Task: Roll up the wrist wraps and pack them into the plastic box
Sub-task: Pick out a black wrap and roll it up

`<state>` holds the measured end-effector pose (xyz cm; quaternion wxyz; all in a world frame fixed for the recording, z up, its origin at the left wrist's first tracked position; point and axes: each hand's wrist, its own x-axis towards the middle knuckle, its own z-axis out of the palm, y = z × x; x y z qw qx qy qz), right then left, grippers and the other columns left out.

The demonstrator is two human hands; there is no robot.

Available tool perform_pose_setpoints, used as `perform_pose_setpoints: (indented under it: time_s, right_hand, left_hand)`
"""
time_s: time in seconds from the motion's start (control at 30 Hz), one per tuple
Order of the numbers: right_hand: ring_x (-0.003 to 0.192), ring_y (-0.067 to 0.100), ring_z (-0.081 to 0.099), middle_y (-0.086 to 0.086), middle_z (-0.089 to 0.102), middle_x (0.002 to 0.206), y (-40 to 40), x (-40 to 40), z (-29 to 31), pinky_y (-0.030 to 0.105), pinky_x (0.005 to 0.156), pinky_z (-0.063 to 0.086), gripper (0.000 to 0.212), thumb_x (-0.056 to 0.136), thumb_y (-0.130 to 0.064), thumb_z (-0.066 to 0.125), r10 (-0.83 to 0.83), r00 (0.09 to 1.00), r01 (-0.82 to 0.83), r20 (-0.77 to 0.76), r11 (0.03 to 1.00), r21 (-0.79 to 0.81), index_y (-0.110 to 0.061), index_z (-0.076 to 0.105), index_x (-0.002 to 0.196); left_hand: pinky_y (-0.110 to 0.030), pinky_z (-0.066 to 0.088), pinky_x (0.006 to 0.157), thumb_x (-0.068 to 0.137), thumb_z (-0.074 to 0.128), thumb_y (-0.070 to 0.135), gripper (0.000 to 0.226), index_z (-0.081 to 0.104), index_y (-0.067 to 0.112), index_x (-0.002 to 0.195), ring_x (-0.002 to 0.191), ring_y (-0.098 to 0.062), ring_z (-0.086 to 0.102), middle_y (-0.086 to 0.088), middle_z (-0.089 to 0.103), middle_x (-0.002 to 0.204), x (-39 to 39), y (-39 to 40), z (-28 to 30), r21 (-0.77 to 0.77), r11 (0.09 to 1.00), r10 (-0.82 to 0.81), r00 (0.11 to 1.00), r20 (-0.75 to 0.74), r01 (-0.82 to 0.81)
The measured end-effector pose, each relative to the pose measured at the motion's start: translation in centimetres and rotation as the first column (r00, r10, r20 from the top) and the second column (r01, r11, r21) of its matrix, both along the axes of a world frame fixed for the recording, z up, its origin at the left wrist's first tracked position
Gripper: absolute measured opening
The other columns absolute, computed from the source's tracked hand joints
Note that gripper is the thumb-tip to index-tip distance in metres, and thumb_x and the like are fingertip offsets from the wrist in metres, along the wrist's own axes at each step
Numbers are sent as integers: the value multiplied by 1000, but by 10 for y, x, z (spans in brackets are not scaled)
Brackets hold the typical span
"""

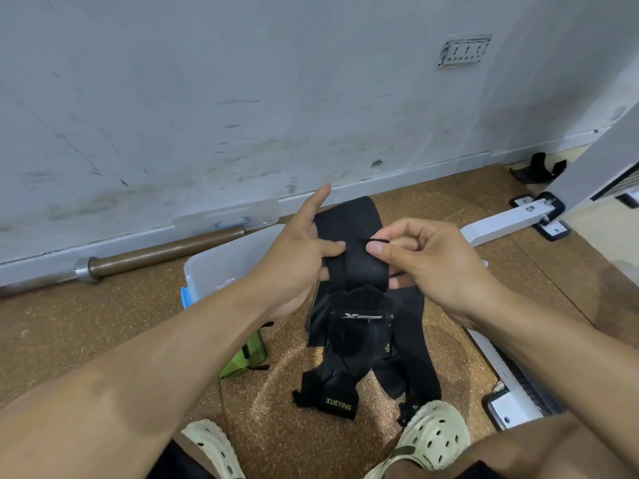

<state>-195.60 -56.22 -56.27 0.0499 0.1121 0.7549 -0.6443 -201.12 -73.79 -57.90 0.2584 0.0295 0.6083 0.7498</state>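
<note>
Both hands hold a black wrist wrap up in the air above the cork-patterned floor. The left hand pinches the wrap's upper left edge between thumb and fingers, with the index finger sticking up. The right hand pinches its upper right edge, by a thin black loop, with fingers curled. The wrap's loose end, bearing a silver logo, hangs down toward more black wraps lying on the floor, one marked XUEYING. A green wrap lies left of them. The clear plastic box stands open on the floor near the wall, left of the hands, its lid leaning against the wall. A barbell lies along the wall's foot. Pale clogs show at the bottom.
</note>
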Motion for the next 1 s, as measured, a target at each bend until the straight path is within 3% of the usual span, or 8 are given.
perform_pose_setpoints:
  time_s: [0.13,0.4,0.5,0.57,0.73,0.83,0.93,1.0]
  right_hand:
    - [68,18,73,7,74,74,-1,-1,-4,36,65,65,6,87,-14,77,-23,1000,23,6,1000,18,-10,76,91]
    - [69,14,69,13,73,80,0,-2,-6,41,67,64,11,83,-19,83,-31,999,33,-17,990,136,-14,78,92]
    - [67,11,62,7,66,78,3,-4,-10,37,67,62,29,78,-28,87,-36,994,61,-101,964,259,-20,72,100]
    - [75,11,66,4,70,91,9,-7,-10,36,78,61,45,72,-42,88,-53,998,64,-42,951,301,-25,65,107]
    - [104,23,76,12,78,109,14,-7,-8,45,106,53,52,69,-41,84,210,948,-219,238,976,11,-13,75,112]
    - [103,18,76,4,80,105,9,-6,-12,37,102,55,25,86,-20,78,215,958,-211,190,977,-39,-15,78,111]
    - [98,17,77,4,81,102,5,-6,-15,29,90,58,18,92,-20,73,197,963,-188,182,980,-63,-14,79,108]
    - [93,17,78,5,81,99,2,-6,-16,22,76,58,17,94,-21,72,180,967,-171,180,983,-62,-13,80,107]
  left_hand:
    - [-40,62,70,98,47,-9,72,36,34,155,99,-22,75,0,73,119,0,0,-1,52,999,12,999,44,-15]
    - [-32,61,80,87,58,-24,95,29,33,158,103,-20,71,-9,70,123,4,-2,-6,-53,997,-58,996,-67,55]
    - [-30,61,79,87,58,-24,97,28,35,158,109,-19,71,-8,67,129,3,-3,-5,-39,999,-38,997,-63,36]
    - [-29,61,78,87,57,-25,99,27,37,159,108,-15,72,-2,67,129,1,-3,-4,-14,1000,-16,998,-58,15]
    - [-26,61,74,90,55,-23,100,21,40,160,99,-3,73,16,65,115,-2,-2,-5,11,999,54,997,-48,-53]
    - [-27,61,74,92,56,-20,102,15,43,160,102,-8,73,8,64,121,-1,-1,-7,11,996,87,996,-22,-86]
    - [-29,62,76,93,57,-18,103,9,42,161,109,-19,72,-9,67,132,1,0,-10,27,990,140,990,-6,-139]
    - [-29,62,74,94,58,-15,101,6,41,161,101,-19,75,-12,72,122,3,1,-11,14,986,169,985,-19,-169]
